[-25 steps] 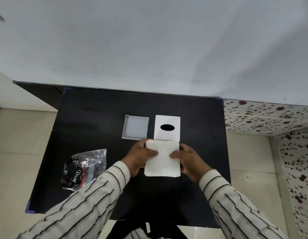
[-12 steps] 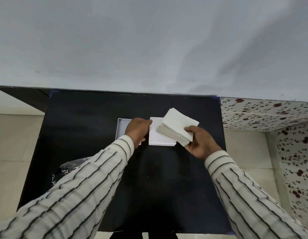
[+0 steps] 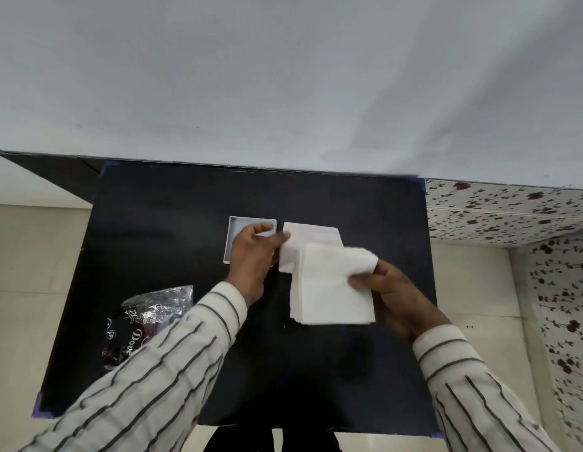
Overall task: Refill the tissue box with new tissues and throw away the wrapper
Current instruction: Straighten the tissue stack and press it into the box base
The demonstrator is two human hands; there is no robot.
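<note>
A thick stack of white tissues point(image 3: 329, 288) is held just above the black table point(image 3: 172, 220) by my right hand point(image 3: 394, 291), which grips its right edge. Behind the stack is the white tissue box cover point(image 3: 311, 234). Its oval slot is hidden. My left hand point(image 3: 252, 256) pinches the cover's left edge with thumb and fingers. The shallow grey-white box base point(image 3: 235, 234) lies flat to the left, partly under my left hand. The crumpled black and silver wrapper point(image 3: 149, 316) rests on the table's left side, partly behind my left sleeve.
The table stands against a pale wall at the back. Tiled floor runs along its left and right sides, and a surface with a flower pattern point(image 3: 512, 220) lies to the right. Blue tape marks the table's corners.
My right hand brought the tissue stack from its raised spot down and nearer, in front of the cover. My left hand shifted right from the base onto the cover's edge.
</note>
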